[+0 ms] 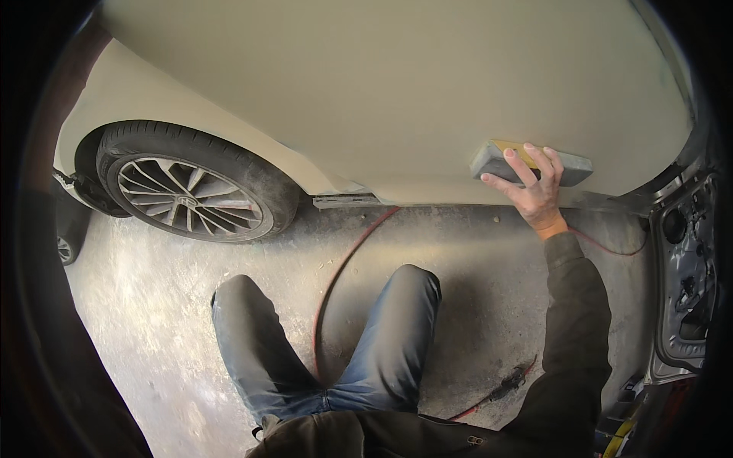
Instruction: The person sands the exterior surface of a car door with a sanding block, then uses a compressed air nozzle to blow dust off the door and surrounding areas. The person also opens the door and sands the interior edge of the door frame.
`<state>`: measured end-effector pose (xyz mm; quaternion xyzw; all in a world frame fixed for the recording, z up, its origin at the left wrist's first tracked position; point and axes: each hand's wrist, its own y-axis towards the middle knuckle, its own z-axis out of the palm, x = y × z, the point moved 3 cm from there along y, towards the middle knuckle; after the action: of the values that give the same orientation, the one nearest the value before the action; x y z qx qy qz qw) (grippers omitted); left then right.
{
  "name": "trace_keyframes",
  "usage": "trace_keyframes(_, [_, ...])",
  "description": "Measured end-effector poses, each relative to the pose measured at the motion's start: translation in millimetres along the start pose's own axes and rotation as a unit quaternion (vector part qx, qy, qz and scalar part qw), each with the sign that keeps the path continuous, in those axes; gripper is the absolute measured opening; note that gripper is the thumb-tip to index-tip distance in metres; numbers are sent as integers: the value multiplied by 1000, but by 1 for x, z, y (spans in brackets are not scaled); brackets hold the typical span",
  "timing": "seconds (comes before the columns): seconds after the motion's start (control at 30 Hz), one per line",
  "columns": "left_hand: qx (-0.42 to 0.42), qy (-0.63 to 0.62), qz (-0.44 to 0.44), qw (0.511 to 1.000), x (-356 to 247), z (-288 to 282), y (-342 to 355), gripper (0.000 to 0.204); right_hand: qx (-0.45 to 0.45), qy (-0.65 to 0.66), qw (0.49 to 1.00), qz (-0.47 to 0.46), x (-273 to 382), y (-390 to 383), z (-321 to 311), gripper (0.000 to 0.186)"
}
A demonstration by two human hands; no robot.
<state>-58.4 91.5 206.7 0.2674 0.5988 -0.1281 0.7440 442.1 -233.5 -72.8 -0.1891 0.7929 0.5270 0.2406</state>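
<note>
Clasping a grey block in a wide spread, the right hand holds it against the lower part of a beige car panel; the left hand is out of view, its state untellable. A spoked wheel stands leftward; a red hose curves over the floor.

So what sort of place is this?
Probably a car repair shop: a door shows its metal insides, the right hand holds a block against the car's side, and a red hose lies on the floor.

Dark fisheye rim, bent edges, glare on floor, soft shadows
</note>
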Motion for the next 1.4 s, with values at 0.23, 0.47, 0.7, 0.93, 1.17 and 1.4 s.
trace_keyframes(0.23, [-120,179,121,969,20,-54,27,51,-103,95,986,94,171,214,82,26])
trace_keyframes(0.47, [-87,145,82,982,19,-49,32,43,-82,20,974,211,5,85,6,36])
trace_keyframes(0.7, [-58,168,77,981,22,-46,32,44,-239,-5,801,548,-33,61,-6,47])
trace_keyframes(0.93, [-38,140,81,986,22,-60,41,50,-179,199,923,275,135,261,53,24])
trace_keyframes(1.17, [-45,129,70,988,23,-85,46,48,-246,-54,841,478,-143,22,-52,42])
trace_keyframes(1.4, [-76,113,73,988,25,-97,49,50,-188,-9,852,489,-33,131,-11,40])
